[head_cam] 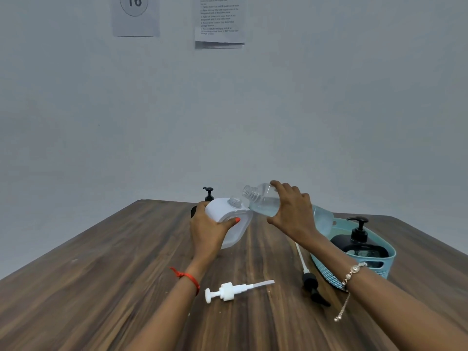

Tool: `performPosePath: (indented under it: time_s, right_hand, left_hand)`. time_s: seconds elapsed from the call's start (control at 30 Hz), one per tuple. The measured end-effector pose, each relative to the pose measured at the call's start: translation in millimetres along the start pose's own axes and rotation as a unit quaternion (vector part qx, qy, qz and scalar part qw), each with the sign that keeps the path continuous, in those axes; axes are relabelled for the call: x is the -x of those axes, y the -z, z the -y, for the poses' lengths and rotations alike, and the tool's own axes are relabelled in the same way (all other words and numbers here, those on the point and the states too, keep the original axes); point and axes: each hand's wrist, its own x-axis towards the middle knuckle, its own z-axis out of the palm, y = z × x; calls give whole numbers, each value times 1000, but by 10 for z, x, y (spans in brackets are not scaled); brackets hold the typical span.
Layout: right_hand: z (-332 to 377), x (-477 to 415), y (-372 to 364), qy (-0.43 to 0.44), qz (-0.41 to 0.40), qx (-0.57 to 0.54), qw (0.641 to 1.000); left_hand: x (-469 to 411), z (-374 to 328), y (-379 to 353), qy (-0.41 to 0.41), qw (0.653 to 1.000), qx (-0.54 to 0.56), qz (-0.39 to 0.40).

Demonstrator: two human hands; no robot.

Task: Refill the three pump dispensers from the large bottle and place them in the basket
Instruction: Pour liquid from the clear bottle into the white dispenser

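Note:
My left hand (207, 230) grips a white dispenser bottle (229, 219) that stands on the table with its neck uncapped. My right hand (291, 211) holds the large clear bottle (263, 201) tilted leftward, its open mouth just above and right of the white bottle's neck; clear liquid lies in its lower part. A white pump head (228, 291) lies on the table in front. A black pump head with its long tube (310, 282) lies beside the blue basket (379, 262), which holds a black pump dispenser (358, 241). Another black dispenser (209, 194) stands behind the white bottle, mostly hidden.
The dark wooden table (126, 274) runs back to a grey wall. Two printed sheets (219, 19) hang high on the wall. The basket sits near the table's right side.

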Motion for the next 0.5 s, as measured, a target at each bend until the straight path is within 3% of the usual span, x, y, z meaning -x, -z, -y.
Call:
performPosePath:
  time_s: [0.5]
  right_hand:
    - [-5, -22, -9, 48, -21, 65, 997]
  left_hand:
    - [55, -45, 14, 1, 1000, -1, -6]
